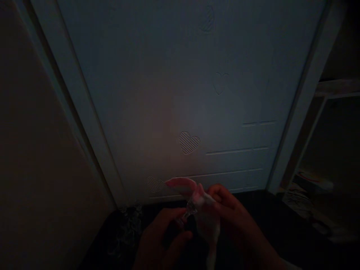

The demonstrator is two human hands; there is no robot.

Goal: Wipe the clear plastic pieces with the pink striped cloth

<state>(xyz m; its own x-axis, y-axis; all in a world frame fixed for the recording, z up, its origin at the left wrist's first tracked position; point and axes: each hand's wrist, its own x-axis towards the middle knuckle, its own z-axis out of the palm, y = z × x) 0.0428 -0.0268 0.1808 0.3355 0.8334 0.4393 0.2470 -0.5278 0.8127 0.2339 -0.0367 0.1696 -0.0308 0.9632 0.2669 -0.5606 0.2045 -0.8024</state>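
The room is dim, so details are hard to make out. In the lower middle of the head view hangs a limp pink and white cloth (207, 217), its pink end curling left and its white part trailing down. My right hand (232, 210) pinches the cloth's right side, with fingers curled. A small clear, shiny piece (191, 208) sits against the left side of the cloth. My left hand (165, 236) has its thumb and forefinger bent around the near end of that piece; the other fingers are lost in shadow.
A pale door-like panel (140, 93) with engraved hearts and lines stands in front. Below it is a dark surface (157, 202) with a light swirling pattern at left. A shelf (334, 88) and some papers (303, 202) are at right; a plain wall (33, 150) is at left.
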